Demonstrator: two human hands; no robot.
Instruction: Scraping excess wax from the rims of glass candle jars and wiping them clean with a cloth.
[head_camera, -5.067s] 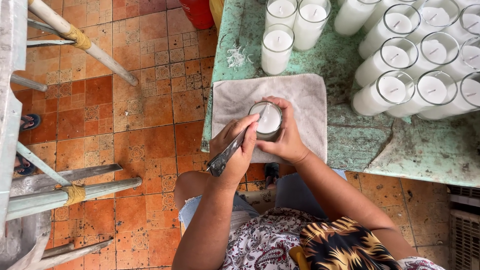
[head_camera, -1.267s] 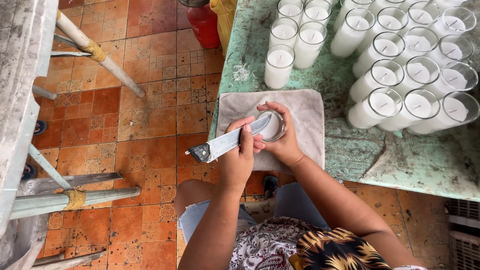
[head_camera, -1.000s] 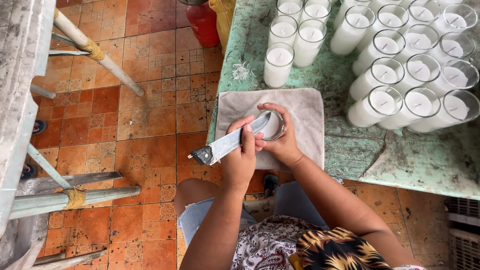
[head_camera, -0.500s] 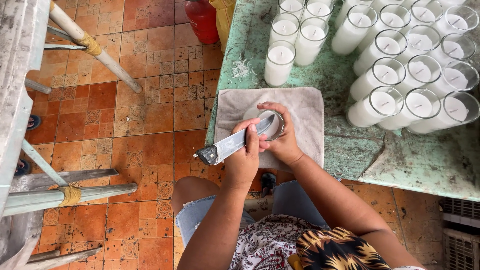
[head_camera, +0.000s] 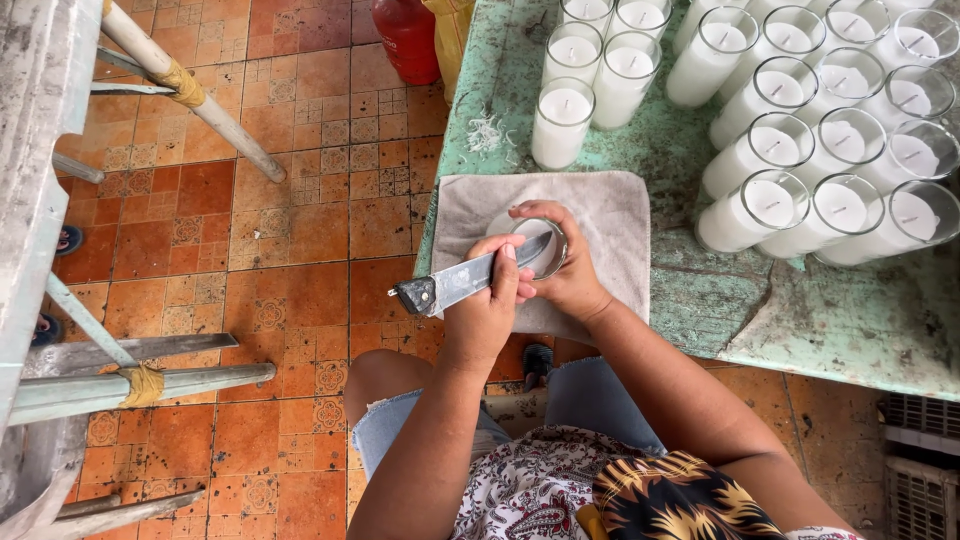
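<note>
While the left hand (head_camera: 487, 310) is clamped around a flat metal knife (head_camera: 470, 282), its grip closed on the blade's middle with the dark butt end sticking out to the left, the tip reaches over the rim of a glass candle jar (head_camera: 541, 246). The right hand (head_camera: 572, 275) cups that jar from the right and front, fingers (head_camera: 533, 212) curled over the far rim, grip closed on the glass. The jar stands on a grey cloth (head_camera: 615, 215) spread at the near left edge of a worn green worktop (head_camera: 700, 300), and white wax shows inside it. Just beyond the cloth stands 1 upright white candle in glass (head_camera: 561, 122), with 2 more (head_camera: 600, 55) right behind it and further ones at the top edge. To the right, a group of filled candle jars (head_camera: 820, 150) lies tilted on their sides, mouths facing the camera, touching each other in rows, well apart from the held jar. A small heap of white wax shavings (head_camera: 488, 132) sits on the worktop left of the single candle. A red container (head_camera: 408, 35) stands on the orange tiled floor (head_camera: 290, 250) at the worktop's far corner. Grey wooden poles (head_camera: 140, 375) bound with tape cross the left side.
</note>
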